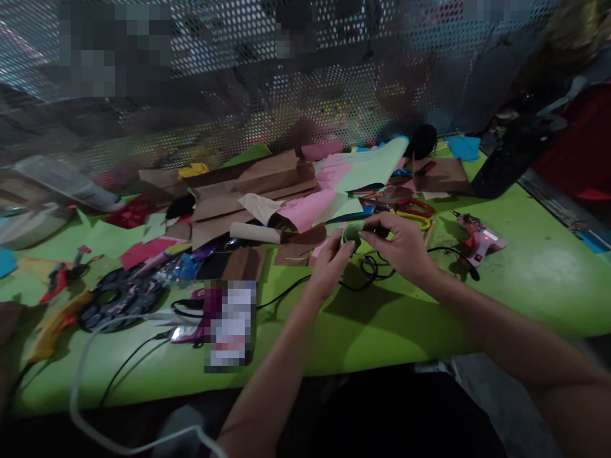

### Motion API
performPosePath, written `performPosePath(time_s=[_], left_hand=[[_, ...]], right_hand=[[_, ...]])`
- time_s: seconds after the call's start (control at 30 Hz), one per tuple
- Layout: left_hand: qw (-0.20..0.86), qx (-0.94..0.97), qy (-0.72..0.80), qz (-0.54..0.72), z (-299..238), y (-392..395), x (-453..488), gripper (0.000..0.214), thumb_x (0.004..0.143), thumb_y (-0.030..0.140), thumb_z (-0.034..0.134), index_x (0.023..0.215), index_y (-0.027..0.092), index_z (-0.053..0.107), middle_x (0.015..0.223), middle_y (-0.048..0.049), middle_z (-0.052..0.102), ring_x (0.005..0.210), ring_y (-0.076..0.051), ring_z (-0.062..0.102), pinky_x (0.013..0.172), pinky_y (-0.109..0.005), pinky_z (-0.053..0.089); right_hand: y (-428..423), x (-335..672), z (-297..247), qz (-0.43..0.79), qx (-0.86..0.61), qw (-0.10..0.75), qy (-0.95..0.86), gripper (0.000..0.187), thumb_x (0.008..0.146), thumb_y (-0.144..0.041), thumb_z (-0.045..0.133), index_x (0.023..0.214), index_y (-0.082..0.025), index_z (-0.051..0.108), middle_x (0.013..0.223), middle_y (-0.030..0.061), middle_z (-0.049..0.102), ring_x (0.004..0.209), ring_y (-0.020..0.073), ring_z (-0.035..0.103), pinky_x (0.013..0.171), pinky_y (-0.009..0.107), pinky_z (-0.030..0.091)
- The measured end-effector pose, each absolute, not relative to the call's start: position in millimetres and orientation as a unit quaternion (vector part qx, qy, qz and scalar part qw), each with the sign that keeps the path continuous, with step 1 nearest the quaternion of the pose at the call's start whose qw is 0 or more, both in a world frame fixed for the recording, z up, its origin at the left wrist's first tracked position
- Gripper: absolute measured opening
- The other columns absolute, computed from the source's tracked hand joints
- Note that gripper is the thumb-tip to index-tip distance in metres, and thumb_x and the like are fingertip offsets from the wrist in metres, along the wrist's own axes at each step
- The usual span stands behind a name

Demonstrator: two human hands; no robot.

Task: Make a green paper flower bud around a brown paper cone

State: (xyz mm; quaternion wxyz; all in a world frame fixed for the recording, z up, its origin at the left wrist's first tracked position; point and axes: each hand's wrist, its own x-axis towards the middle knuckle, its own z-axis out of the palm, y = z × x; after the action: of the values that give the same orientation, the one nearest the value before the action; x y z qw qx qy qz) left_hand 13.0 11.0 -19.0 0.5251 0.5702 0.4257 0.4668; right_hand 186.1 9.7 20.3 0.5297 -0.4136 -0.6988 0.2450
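Observation:
Both of my hands meet over the middle of a green table (525, 286). My left hand (331, 262) and my right hand (403, 245) pinch a small green ring-shaped object (352, 234) between their fingertips, a little above the tabletop. It looks like a roll of green tape, though the picture is blurred. A black cord (370, 267) lies coiled on the table right under the hands.
A pink glue gun (477, 240) lies to the right. Red and yellow scissors (413, 213) sit behind the hands. Brown, pink and green paper sheets (286, 184) are piled at the back. At the left are a black perforated disc (117, 296), a white cable (86, 369) and paper scraps. A perforated screen stands behind.

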Motion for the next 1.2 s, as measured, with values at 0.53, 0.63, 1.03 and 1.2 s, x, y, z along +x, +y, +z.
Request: performPosePath(time_s=[0.53, 0.63, 1.03, 1.2], left_hand=[[0.484, 0.607, 0.443, 0.447, -7, 8, 19, 0.031, 0.087, 0.049, 0.063, 0.101, 0.021, 0.065, 0.082, 0.0002, 0.057, 0.076, -0.014, 0.048, 0.072, -0.026, 0.041], [0.450, 0.631, 0.464, 0.429, -4, 7, 18, 0.025, 0.087, 0.045, 0.063, 0.089, 0.019, 0.062, 0.075, 0.0012, 0.052, 0.072, -0.013, 0.045, 0.068, -0.026, 0.038], [0.510, 0.607, 0.447, 0.413, -2, 7, 19, 0.036, 0.083, 0.051, 0.066, 0.101, 0.019, 0.063, 0.082, 0.0001, 0.056, 0.075, -0.013, 0.047, 0.071, -0.027, 0.042], [0.521, 0.612, 0.437, 0.405, -3, 8, 16, 0.039, 0.082, 0.054, 0.068, 0.097, 0.019, 0.065, 0.082, 0.0001, 0.055, 0.073, -0.012, 0.046, 0.070, -0.026, 0.042]], right_hand=[[14, 189, 22, 0.260, -0.433, 0.528, -0.683, 0.018, 0.082, -0.037, 0.076, 0.084, -0.021, 0.068, 0.078, 0.0009, 0.068, 0.068, 0.0147, 0.057, 0.062, 0.028, 0.046], [14, 189, 22, 0.251, -0.434, 0.540, -0.676, 0.018, 0.085, -0.035, 0.074, 0.078, -0.021, 0.067, 0.073, 0.0005, 0.067, 0.067, 0.0153, 0.058, 0.063, 0.028, 0.047], [16, 193, 22, 0.251, -0.423, 0.533, -0.689, 0.017, 0.089, -0.035, 0.070, 0.082, -0.020, 0.070, 0.077, 0.0010, 0.069, 0.072, 0.0165, 0.063, 0.068, 0.028, 0.050], [17, 192, 22, 0.290, -0.400, 0.543, -0.679, 0.020, 0.089, -0.041, 0.070, 0.083, -0.022, 0.070, 0.078, 0.0008, 0.070, 0.074, 0.0174, 0.065, 0.071, 0.030, 0.052]])
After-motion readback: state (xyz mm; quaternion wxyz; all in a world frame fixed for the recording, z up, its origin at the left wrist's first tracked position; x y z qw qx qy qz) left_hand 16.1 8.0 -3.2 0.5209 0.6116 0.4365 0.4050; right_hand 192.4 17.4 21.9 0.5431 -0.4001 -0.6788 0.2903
